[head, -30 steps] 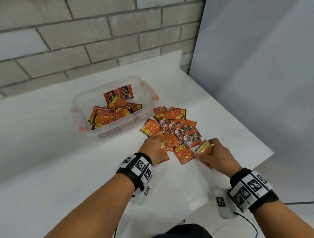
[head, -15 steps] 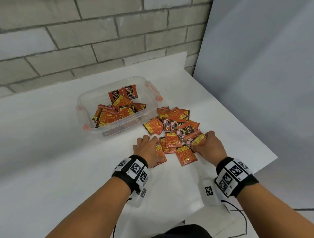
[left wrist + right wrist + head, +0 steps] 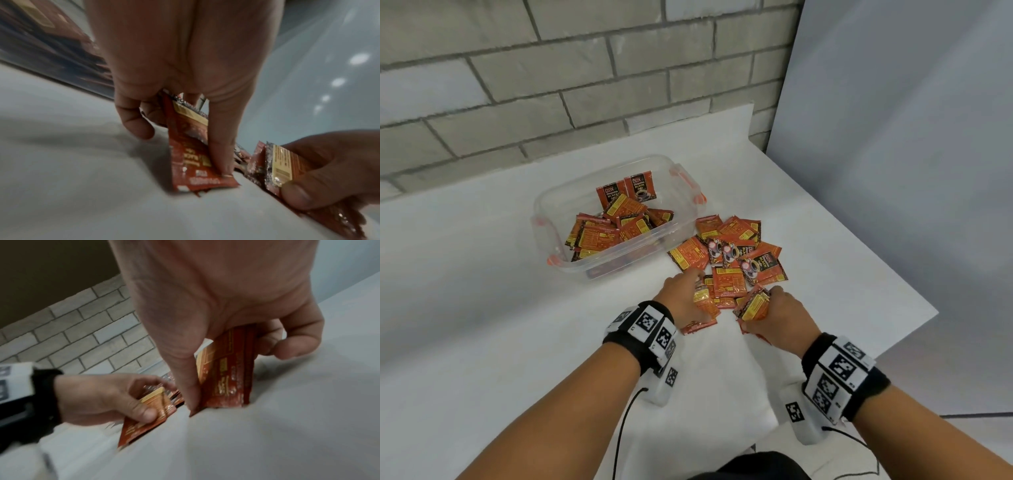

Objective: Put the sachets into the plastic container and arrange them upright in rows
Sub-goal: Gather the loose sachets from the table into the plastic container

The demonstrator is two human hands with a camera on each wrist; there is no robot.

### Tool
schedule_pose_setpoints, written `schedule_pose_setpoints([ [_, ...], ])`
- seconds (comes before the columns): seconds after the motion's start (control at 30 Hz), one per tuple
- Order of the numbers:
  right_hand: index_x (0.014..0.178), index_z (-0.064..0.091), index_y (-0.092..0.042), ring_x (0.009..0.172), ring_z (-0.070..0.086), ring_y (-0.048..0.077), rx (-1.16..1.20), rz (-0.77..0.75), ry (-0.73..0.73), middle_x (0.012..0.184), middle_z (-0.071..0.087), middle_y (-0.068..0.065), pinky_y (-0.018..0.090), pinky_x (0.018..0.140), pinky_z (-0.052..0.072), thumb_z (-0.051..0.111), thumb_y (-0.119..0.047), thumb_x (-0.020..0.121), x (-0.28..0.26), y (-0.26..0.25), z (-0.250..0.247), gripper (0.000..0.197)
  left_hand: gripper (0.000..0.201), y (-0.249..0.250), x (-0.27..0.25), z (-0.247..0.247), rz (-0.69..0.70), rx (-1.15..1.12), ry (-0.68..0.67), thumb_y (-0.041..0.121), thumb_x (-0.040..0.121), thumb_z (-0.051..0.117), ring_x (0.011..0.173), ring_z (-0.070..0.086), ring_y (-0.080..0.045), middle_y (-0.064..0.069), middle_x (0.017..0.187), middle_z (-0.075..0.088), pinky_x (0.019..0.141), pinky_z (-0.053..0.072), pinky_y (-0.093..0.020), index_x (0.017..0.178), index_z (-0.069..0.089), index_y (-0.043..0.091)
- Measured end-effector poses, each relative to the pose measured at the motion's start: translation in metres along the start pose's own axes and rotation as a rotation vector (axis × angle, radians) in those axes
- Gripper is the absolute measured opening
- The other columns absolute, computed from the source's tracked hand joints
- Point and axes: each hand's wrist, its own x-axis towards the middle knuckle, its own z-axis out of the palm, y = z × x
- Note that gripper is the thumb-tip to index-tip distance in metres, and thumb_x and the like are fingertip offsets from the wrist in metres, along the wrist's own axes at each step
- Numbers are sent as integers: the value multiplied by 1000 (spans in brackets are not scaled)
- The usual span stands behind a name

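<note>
Several orange-red sachets (image 3: 732, 253) lie in a loose pile on the white table, right of the clear plastic container (image 3: 558, 202). More sachets (image 3: 609, 229) lie jumbled inside it, and two stand upright at its far wall. My left hand (image 3: 688, 296) pinches a small stack of sachets (image 3: 191, 155) at the pile's near edge, thumb on top, their lower edge on the table. My right hand (image 3: 774, 315) grips another stack of sachets (image 3: 228, 374) on edge against the table, just right of the left hand.
The table's right edge (image 3: 859, 240) runs close behind the pile, with a grey panel beyond it. A brick wall (image 3: 551, 85) rises behind the container. Bare white tabletop (image 3: 465, 308) stretches to the left of my arms.
Both hands went into the near edge of the pile and drew back toward me with sachets. The right hand's bundle now stands on edge on the table.
</note>
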Motion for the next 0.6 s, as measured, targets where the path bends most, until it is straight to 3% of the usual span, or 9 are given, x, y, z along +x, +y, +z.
schedule_pose_setpoints([
  [0.07,110,44,-10,104,52,28,-68,-12,30,109,53,11,35,83,46,77,-49,68,0,-2,7,66,98,7,5,1,36,36,-13,31,70,83,133,36,-26,-6,148,38,108,35,-41,147,25,19],
  [0.17,115,43,-8,108,48,29,-99,-21,26,112,50,12,33,87,41,78,-48,67,2,-6,8,72,91,15,11,3,40,105,-7,30,73,81,135,30,-27,-8,149,34,109,32,-38,146,28,16],
  [0.27,116,43,-10,107,52,29,9,-18,5,111,54,10,36,89,45,83,-37,62,2,-8,5,72,84,19,14,8,27,147,31,31,73,81,132,29,-27,-10,143,34,107,33,-37,140,34,13],
  [0.37,116,42,-13,99,61,26,105,-47,1,107,63,6,34,80,50,83,-25,63,-1,-10,2,68,82,19,13,11,44,178,55,32,73,81,130,28,-27,-10,141,29,106,33,-37,138,35,11],
  [0.6,111,42,-16,93,60,18,115,-5,-93,103,63,0,27,74,49,83,-28,65,-8,-6,-9,63,80,14,5,11,63,152,44,29,71,82,128,30,-28,-9,140,34,104,35,-39,135,36,11],
])
